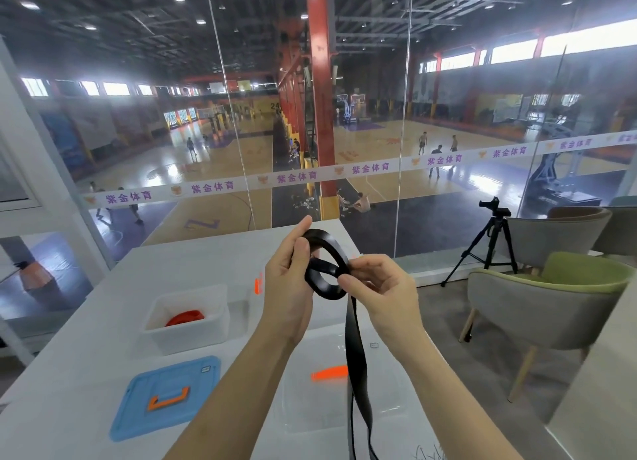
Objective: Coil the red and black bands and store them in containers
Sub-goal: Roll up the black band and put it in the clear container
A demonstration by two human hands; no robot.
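Observation:
Both hands hold the black band [325, 280] up above the white table [86, 356]. My left hand [289, 280] pinches its upper loop, and my right hand [382, 287] grips the small coil where the loops cross. The band's long tail hangs straight down between my forearms, past the table's near edge. A coiled red band [185, 317] lies inside the white container [188, 335] to the left. A second, clear container [310, 411] with an orange clip stands below my hands; I see nothing inside it.
A blue lid [165, 397] with an orange handle lies flat at front left. Another clear lid with an orange clip [258, 284] is behind my left hand. A glass wall is just beyond the table. Armchairs [551, 308] and a tripod [493, 239] stand on the right.

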